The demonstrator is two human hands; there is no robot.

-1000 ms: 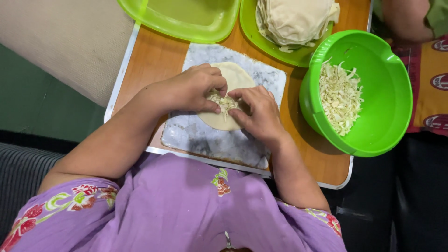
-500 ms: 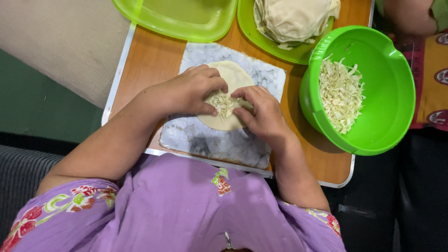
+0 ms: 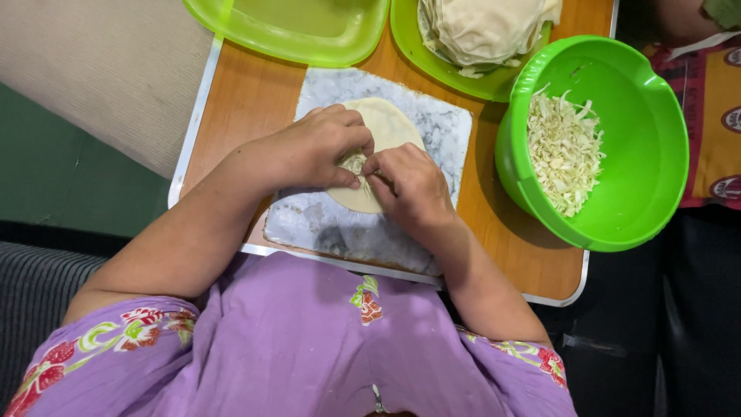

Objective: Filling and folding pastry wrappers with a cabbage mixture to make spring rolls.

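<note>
Compared with the earlier frames, both hands have closed in slightly over the filling, and the near edge of the wrapper is now lifted a little more toward the middle; board, bowl and plates are unchanged. The left hand (image 3: 320, 150) and right hand (image 3: 409, 181) meet over a round dough wrapper (image 3: 390, 127), which lies flat on a grey marble board (image 3: 432, 123) set on a wooden tray table (image 3: 239, 100). A small heap of shredded cabbage filling (image 3: 354, 163) sits on the wrapper between the two hands. Fingers of both hands are curled together and pinched on the wrapper's near edge and the filling; neither hand is spread flat. Judged by its look, the wrapper is thin, soft, limp and light, and likely to tear if stretched or pulled hard; it is best taken at the free rim with fingertips, with the filled middle left supported on the board. The filling is loose and will scatter if not confined. To the right stands a green bowl (image 3: 656, 116) holding more shredded cabbage (image 3: 563, 150). At the far side, a green plate (image 3: 421, 54) carries a stack of wrappers (image 3: 482, 27), and an empty green tray (image 3: 309, 31) lies beside it.
</note>
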